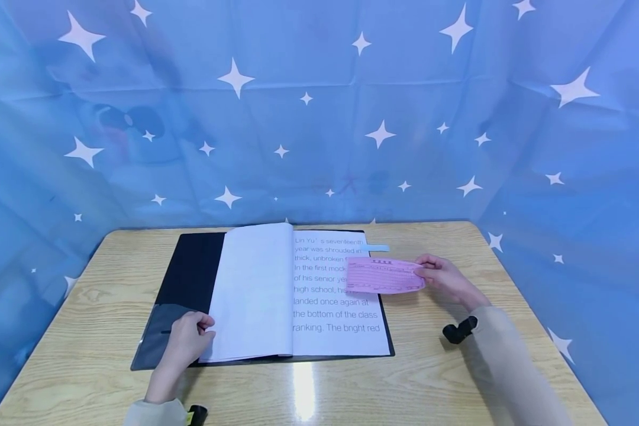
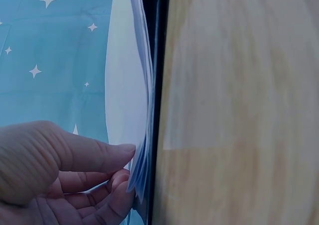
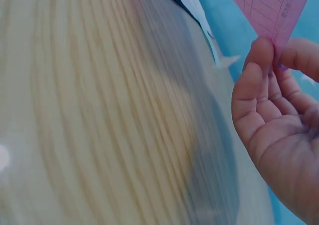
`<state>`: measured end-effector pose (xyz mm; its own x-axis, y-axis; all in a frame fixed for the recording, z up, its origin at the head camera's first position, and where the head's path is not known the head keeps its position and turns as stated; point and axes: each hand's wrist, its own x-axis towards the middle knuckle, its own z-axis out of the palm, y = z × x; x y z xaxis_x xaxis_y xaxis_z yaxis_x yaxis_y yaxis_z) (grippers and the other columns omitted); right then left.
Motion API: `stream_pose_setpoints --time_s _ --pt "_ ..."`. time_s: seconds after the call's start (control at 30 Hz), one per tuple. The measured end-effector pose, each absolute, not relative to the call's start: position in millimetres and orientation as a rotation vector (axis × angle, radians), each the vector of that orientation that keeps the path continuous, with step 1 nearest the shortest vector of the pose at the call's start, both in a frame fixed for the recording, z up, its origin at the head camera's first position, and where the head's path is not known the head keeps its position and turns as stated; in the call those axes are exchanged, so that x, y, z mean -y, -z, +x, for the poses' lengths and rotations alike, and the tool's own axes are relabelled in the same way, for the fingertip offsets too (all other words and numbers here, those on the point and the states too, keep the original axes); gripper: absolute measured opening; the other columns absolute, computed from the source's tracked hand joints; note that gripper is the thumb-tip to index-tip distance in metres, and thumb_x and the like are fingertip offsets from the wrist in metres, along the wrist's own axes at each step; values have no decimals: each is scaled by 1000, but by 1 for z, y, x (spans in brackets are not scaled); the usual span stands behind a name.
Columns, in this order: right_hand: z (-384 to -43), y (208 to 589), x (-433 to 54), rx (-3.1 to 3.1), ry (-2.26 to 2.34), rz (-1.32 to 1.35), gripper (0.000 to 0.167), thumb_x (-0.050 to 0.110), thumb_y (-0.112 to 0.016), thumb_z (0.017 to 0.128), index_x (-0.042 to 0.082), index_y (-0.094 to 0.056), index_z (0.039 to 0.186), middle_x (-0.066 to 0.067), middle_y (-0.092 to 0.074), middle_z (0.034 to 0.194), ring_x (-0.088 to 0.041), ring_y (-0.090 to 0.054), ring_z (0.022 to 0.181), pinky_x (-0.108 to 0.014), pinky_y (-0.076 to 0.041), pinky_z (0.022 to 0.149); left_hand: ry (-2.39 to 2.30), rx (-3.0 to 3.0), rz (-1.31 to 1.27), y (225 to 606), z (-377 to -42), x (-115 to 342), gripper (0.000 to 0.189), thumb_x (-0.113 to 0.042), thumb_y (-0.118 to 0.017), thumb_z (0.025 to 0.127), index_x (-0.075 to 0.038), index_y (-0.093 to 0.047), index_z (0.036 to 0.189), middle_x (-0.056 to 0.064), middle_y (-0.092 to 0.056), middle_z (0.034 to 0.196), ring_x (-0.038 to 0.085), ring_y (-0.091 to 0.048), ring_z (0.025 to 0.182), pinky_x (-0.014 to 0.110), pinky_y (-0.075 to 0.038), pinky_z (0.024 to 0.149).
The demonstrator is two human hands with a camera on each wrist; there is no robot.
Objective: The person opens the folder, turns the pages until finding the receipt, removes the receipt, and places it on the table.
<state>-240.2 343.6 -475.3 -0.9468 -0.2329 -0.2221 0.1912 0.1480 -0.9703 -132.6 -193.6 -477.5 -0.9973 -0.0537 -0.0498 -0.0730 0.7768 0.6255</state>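
A black folder (image 1: 194,260) of white pages lies spread on the table. Its left page (image 1: 255,290) is blank, while the right page (image 1: 335,340) carries large printed English text. At the lower left corner of the left-hand pages, my left hand (image 1: 186,337) pinches the paper edges (image 2: 142,172) between thumb and fingers. My right hand (image 1: 449,283) pinches the right end of a pink printed slip (image 1: 384,276) with ruled lines. The slip hangs over the right page's outer edge and hides part of the text. In the right wrist view, thumb and forefinger hold the slip's narrowed end (image 3: 274,16).
A light blue strip (image 1: 378,248) sticks out from the right page's edge, above the slip. The wooden table (image 1: 351,390) extends around the folder. Behind and beside it hangs a blue curtain (image 1: 319,148) with white stars.
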Motion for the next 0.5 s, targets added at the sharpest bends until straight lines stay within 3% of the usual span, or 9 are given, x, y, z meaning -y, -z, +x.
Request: stream_pose_setpoints --time_s 0.5 --pt "-231 476 -387 -2011 1945 -126 14 -4 -53 91 9 -56 97 3 -61 90 -6 -59 80 -20 -49 67 -1037 -2931 -107 476 -132 193 11 5 -67 74 5 -64 84 11 -55 80 21 -49 71 34 -44 64"
